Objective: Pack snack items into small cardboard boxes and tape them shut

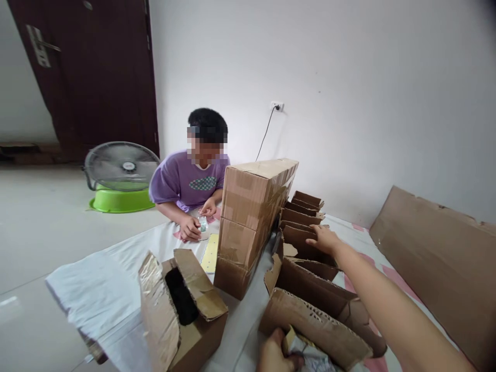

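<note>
My right hand [323, 238] reaches forward with fingers stretched out, resting on the flap of an open cardboard box [300, 235] in a row of open boxes. My left hand [275, 355] sits at the bottom edge, fingers closed on a crumpled paper wrapping [310, 356] inside the nearest open box [313, 325]. A tall stack of taped cardboard boxes [251, 217] stands just left of my right hand.
Across the white sheet [104, 289] a person in a purple shirt [186, 181] handles a small item [202, 223]. An open box [182, 310] lies front left. A fan [121, 168] on a green basin, a dark door and a flat cardboard sheet [437, 258] stand around.
</note>
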Action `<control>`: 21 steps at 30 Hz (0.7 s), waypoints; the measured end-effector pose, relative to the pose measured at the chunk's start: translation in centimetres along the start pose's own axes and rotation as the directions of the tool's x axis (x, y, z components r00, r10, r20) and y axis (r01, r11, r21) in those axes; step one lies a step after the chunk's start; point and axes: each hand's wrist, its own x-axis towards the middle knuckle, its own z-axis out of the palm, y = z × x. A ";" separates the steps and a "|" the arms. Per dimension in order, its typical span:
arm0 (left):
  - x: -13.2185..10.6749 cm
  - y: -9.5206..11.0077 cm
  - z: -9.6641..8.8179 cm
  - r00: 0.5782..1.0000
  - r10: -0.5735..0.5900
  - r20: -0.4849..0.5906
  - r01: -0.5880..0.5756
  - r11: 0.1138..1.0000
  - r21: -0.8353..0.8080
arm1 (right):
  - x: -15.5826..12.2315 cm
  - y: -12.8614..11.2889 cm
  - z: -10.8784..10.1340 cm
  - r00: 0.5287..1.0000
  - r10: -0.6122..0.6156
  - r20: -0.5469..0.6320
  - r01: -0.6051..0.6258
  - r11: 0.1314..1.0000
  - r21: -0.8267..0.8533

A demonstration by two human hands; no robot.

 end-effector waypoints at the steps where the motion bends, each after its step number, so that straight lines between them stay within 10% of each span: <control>1: 0.7 0.3 0.2 1.000 0.001 -0.006 -0.001 1.000 -0.004 | -0.8 0.6 -0.4 1.000 -0.003 -0.029 0.004 1.000 0.020; 9: 5.1 2.2 0.6 0.980 0.014 -0.197 -0.005 0.999 0.046 | -11.7 4.4 -1.9 0.956 -0.021 -0.292 0.073 0.983 0.167; 14: 6.9 2.7 0.1 0.966 0.026 -0.258 -0.003 0.996 0.088 | -20.7 4.2 0.6 0.803 0.138 -0.580 0.172 0.878 0.446; 17: 7.0 2.5 -0.6 0.958 0.047 -0.282 -0.017 0.994 0.108 | -25.5 3.3 5.7 0.799 0.340 -0.496 0.088 0.750 0.656; 21: 6.7 2.1 -1.9 0.945 0.101 -0.311 -0.060 0.989 0.138 | -28.7 0.7 13.9 0.925 0.378 -0.029 -0.164 0.467 0.869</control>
